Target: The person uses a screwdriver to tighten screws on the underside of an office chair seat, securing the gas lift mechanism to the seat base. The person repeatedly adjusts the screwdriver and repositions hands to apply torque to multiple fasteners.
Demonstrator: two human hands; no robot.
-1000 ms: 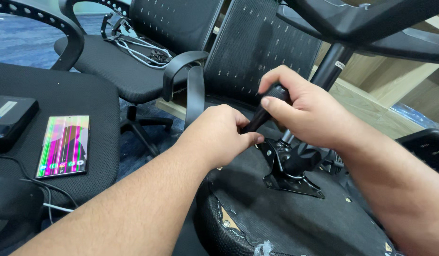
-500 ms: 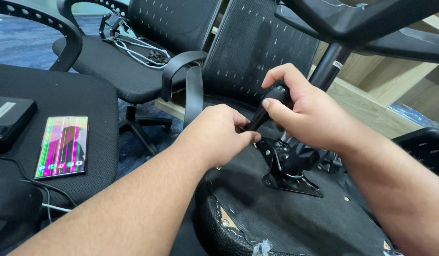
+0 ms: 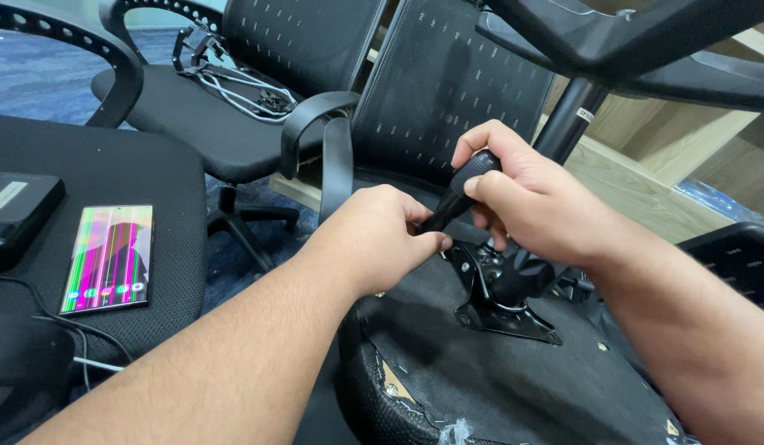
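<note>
An upturned office chair seat (image 3: 514, 379) lies in front of me, its black metal mechanism plate (image 3: 501, 301) bolted to the underside and the gas column (image 3: 567, 119) rising from it. My right hand (image 3: 534, 202) is shut on the ribbed black handle of a screwdriver (image 3: 456, 195). My left hand (image 3: 380, 235) pinches the lower end of the screwdriver's shaft, close to the plate. The tool's tip is hidden behind my left fingers.
A phone with a streaked, coloured screen (image 3: 108, 257) and a black box (image 3: 15, 210) lie on a chair seat at left, with cables. Two more mesh-backed chairs (image 3: 448, 82) stand behind; one seat holds white cables (image 3: 242, 86). The chair's base (image 3: 637, 33) overhangs at top right.
My right hand has shifted its grip on the screwdriver handle, fingers rolling around it. The left hand stays pinched on the shaft.
</note>
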